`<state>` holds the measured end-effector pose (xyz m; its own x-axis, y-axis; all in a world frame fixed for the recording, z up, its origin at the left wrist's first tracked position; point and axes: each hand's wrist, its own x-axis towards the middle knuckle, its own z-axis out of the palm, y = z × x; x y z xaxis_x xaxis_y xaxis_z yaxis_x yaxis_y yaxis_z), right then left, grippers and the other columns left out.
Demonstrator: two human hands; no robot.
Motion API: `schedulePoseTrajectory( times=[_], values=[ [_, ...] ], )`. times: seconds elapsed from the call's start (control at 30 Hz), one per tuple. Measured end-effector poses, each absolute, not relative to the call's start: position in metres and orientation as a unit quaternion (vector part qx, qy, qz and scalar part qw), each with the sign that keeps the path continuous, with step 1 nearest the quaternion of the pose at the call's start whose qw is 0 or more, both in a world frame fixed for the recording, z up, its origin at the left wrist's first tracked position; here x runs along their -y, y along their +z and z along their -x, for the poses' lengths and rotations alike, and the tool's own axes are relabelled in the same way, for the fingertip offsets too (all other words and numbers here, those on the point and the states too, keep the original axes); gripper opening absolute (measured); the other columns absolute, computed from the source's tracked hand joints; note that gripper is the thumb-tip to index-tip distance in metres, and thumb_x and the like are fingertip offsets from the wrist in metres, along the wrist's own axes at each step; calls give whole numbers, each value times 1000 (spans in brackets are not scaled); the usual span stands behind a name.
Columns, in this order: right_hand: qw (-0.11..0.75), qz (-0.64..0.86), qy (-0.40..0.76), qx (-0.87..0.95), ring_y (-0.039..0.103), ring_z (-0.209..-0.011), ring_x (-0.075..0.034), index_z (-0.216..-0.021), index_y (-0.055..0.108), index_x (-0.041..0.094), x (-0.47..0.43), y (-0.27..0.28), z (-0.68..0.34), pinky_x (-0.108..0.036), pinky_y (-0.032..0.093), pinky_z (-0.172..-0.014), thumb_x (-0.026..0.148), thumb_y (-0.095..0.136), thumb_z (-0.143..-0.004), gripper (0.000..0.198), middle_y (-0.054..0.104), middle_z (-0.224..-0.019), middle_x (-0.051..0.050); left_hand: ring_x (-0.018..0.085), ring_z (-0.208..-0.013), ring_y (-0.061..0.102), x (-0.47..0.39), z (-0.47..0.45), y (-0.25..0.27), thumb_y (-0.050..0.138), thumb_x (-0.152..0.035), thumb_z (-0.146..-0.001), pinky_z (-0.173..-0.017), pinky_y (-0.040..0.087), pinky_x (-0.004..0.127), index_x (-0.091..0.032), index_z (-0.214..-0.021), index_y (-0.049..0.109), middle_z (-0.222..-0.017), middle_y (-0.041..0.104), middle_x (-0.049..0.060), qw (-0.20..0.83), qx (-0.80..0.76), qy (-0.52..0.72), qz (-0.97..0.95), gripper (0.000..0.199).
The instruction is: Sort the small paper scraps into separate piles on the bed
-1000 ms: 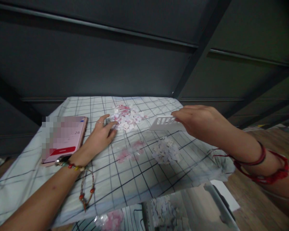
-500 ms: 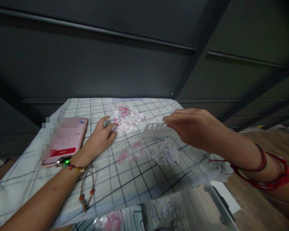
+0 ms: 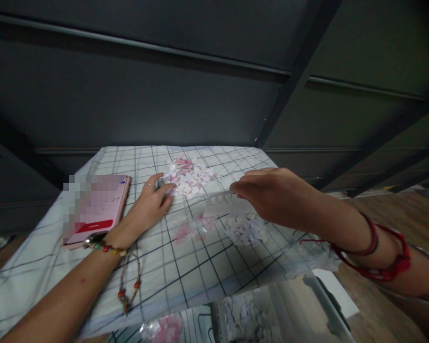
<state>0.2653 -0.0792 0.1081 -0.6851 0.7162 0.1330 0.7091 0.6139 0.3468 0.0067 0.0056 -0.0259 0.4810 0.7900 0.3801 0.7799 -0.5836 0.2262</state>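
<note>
My left hand (image 3: 150,202) lies on the checked cloth with fingers apart, its fingertips at the edge of a pile of white and pink paper bits (image 3: 191,178). Pinched in my right hand (image 3: 268,193) is a thin white slotted plastic piece (image 3: 223,204), tilted and held above the cloth. Just below it sits a second pile of greyish-white bits (image 3: 246,231). Between the piles lies a clear bag with pink pieces (image 3: 193,227). The fingertips of my right hand are partly hidden behind the hand.
A phone (image 3: 98,207) lies at the left of the table. At the front edge stands a clear plastic box (image 3: 300,309) with bits inside, beside another bag of pink pieces (image 3: 168,328). A dark panelled wall (image 3: 146,95) rises behind the checked cloth (image 3: 157,281).
My right hand has moved left and slightly down, bringing the slotted plastic piece lower, towards the middle of the cloth. My left hand has stayed in place.
</note>
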Motion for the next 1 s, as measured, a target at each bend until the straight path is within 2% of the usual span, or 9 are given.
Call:
schedulePoseTrajectory(
  times=[0.2, 0.3, 0.4, 0.6, 0.83, 1.0],
  values=[
    [-63, -375, 139, -914, 55, -64, -11, -81, 62, 18, 77, 119, -283, -23, 38, -61, 5, 50, -78, 18, 62, -70, 1, 30, -124, 32, -7, -6, -28, 37, -32, -88, -103, 33, 42, -13, -113, 55, -131, 27, 13, 13, -459, 234, -857, 36],
    [-52, -355, 110, -927, 51, -60, -9, -81, 63, 18, 74, 117, -291, -22, 36, -58, 1, 50, -76, 22, 59, -65, 2, 30, -124, 32, -7, -6, -29, 37, -31, -88, -104, 32, 42, -12, -113, 55, -131, 26, 14, 10, -461, 231, -857, 37],
    [-62, -337, 124, -931, 47, -55, -9, -75, 63, 18, 70, 112, -287, -23, 34, -55, 1, 48, -75, 23, 56, -60, 3, 31, -124, 32, -7, -6, -28, 36, -31, -88, -104, 31, 42, -11, -113, 56, -131, 26, 15, 6, -458, 228, -859, 38],
    [-117, -291, 138, -940, 50, -60, -10, -77, 62, 17, 62, 112, -284, -24, 36, -60, 6, 42, -83, 24, 58, -65, 1, 30, -123, 34, -7, -7, -28, 37, -31, -87, -102, 34, 43, -12, -112, 56, -130, 27, 14, 11, -461, 233, -856, 37],
    [-96, -297, 90, -946, 51, -63, -10, -78, 61, 19, 62, 116, -302, -22, 36, -61, 5, 43, -83, 24, 60, -67, 2, 29, -124, 33, -8, -6, -30, 38, -32, -88, -103, 33, 43, -14, -113, 55, -131, 28, 12, 12, -455, 234, -859, 36],
    [-126, -251, 127, -951, 49, -61, -10, -78, 60, 17, 55, 103, -291, -23, 36, -61, 6, 42, -84, 22, 58, -66, 1, 29, -125, 32, -9, -6, -31, 37, -32, -88, -105, 31, 42, -13, -112, 56, -130, 29, 13, 10, -452, 240, -859, 36]
  ],
)
